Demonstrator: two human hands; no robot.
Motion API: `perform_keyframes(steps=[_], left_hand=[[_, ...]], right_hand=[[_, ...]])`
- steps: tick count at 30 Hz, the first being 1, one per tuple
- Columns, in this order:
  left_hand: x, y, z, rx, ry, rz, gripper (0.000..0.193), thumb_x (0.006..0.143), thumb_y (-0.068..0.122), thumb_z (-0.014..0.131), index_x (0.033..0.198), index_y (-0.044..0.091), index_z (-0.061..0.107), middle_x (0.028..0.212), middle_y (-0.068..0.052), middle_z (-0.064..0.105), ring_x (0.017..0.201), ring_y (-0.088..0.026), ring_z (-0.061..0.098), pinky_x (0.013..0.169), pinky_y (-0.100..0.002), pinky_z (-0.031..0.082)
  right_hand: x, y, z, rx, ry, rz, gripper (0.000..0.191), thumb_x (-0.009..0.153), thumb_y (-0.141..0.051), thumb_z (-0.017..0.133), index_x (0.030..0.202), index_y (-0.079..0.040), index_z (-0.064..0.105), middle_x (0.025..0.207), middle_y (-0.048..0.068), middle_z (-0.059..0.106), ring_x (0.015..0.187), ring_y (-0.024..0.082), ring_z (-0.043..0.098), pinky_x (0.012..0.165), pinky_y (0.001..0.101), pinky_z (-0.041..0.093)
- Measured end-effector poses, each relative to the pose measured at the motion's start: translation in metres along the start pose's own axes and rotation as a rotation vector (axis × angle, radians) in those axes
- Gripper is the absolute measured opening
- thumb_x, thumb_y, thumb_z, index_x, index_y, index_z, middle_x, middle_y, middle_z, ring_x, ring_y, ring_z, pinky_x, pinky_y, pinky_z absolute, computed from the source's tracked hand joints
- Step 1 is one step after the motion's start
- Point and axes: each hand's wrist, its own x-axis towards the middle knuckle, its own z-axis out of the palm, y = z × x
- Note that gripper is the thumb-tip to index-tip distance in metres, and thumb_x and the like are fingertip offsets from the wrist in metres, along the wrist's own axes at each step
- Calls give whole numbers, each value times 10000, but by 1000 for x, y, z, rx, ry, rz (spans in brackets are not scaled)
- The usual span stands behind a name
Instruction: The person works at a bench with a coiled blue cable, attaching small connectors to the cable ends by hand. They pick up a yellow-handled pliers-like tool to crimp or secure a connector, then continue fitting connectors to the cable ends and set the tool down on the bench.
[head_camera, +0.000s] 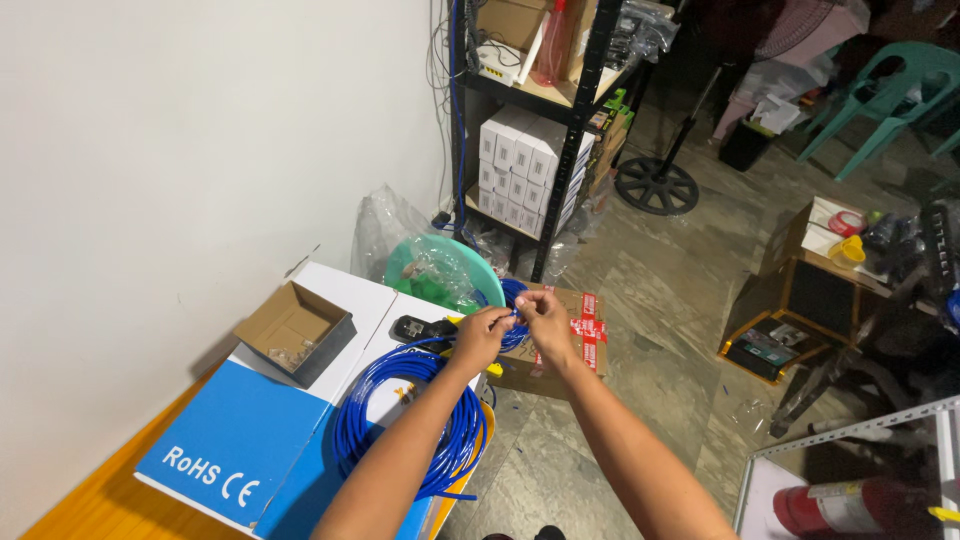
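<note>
My left hand (481, 334) and my right hand (545, 317) meet in front of me, both pinching the end of a blue cable (515, 314). The rest of that cable lies in a large blue coil (400, 420) on a blue and white flat box (240, 440) below my left forearm. A small open cardboard box (295, 330) with tiny clear pieces inside sits on the white part of the flat box, to the left. A dark hand tool (415, 328) lies just beside my left hand.
A green basin (440, 268) with plastic bags stands behind my hands. A taped cardboard box (570, 345) sits on the floor under them. A black shelf rack (540, 150) holds white boxes. A fire extinguisher (850, 505) lies at lower right; green chairs (890, 90) stand far back.
</note>
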Motion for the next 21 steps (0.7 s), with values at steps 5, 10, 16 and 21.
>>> perform_keyframes(steps=[5, 10, 16, 21], left_hand=[[0, -6, 4, -204, -31, -172, 212, 942, 152, 660, 1069, 3, 740, 872, -105, 775, 725, -147, 710, 694, -303, 572], [0, -10, 4, -170, -17, -182, 211, 952, 154, 644, 1057, 4, 750, 809, -75, 771, 656, -121, 662, 629, -288, 542], [0, -16, 4, -109, 5, -192, 216, 998, 200, 657, 1020, 1, 741, 725, -115, 715, 629, -149, 594, 598, -318, 502], [0, -10, 4, -86, -15, -152, 236, 995, 227, 618, 957, 24, 734, 737, -83, 745, 649, -159, 684, 633, -329, 533]], right_hand=[[-12, -3, 4, -33, 7, -4, 223, 978, -238, 679, 957, -21, 725, 802, 10, 717, 709, 85, 622, 655, 269, 522], [-27, -13, -4, -254, -47, 161, 325, 1061, -320, 603, 971, -44, 747, 765, 40, 655, 675, 113, 545, 613, 302, 461], [-22, -15, -7, 57, -296, -65, 271, 878, -137, 728, 1128, -84, 636, 936, -19, 722, 853, 76, 663, 780, 251, 549], [-22, -31, -15, -287, -176, -29, 182, 901, -94, 723, 1076, -52, 694, 893, 34, 727, 828, 118, 647, 745, 287, 518]])
